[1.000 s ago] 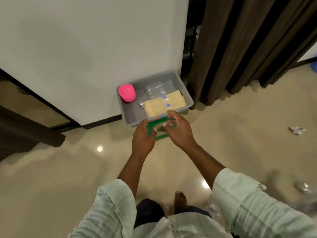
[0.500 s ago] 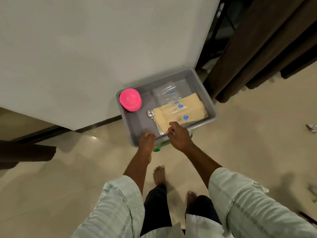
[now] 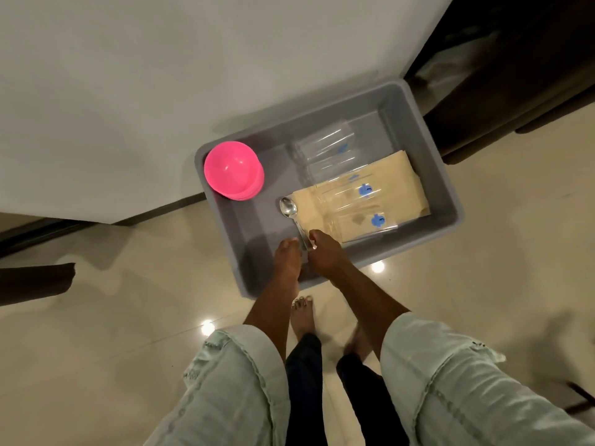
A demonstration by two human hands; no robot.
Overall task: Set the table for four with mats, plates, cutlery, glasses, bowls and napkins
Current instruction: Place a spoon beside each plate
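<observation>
Head view looks down at a grey tub on the floor. At the tub's near edge, both hands reach in. Right hand pinches the spoon handle with its fingertips. Left hand is just beside it; I cannot tell how its fingers lie. Farther in the tub, tan mats lie under clear glasses. Pink bowls sit stacked in the tub's far left corner.

Pink bowls, a silver spoon, beige napkins and blue-marked clear glasses in a grey bin.
</observation>
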